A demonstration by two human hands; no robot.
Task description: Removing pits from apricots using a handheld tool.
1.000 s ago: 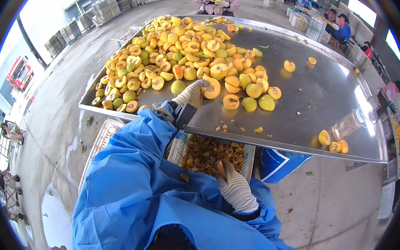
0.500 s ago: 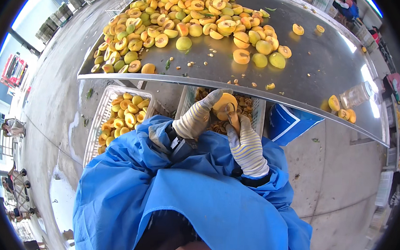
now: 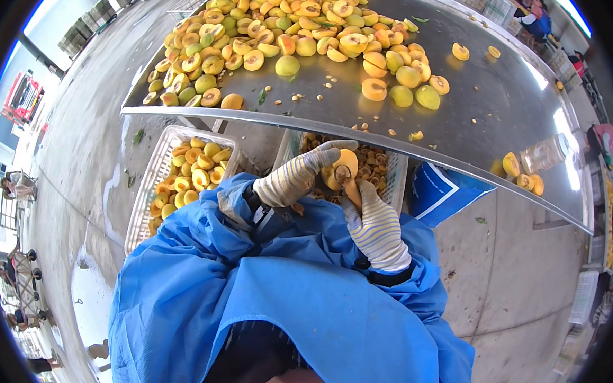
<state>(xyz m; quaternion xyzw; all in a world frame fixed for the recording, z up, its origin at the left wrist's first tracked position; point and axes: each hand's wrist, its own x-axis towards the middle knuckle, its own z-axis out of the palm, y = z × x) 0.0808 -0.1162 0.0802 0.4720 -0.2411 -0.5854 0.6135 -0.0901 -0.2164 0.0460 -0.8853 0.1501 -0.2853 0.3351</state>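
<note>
In striped work gloves, both hands meet just below the near edge of the metal table. My left hand (image 3: 290,180) is closed around a yellow peach half (image 3: 348,157), thumb side along its top. My right hand (image 3: 379,230) grips the wooden handle of a small pitting tool (image 3: 353,192). The tool's head is against the peach's cut side; its tip is hidden there. Beneath the hands, a white crate (image 3: 395,175) holds brownish pits and scraps. Left of it stands another white crate (image 3: 139,210) with yellow peach halves.
A large heap of halved peaches (image 3: 287,31) covers the far left of the metal table (image 3: 477,110). A clear plastic jar (image 3: 543,154) lies near some peach pieces at the table's right. A blue bag (image 3: 439,191) hangs below the edge. Other people are in the background.
My left hand has shifted slightly left and down, and the peach half has turned a little in it. The pitting tool stays at the fruit, its metal head less visible now.
</note>
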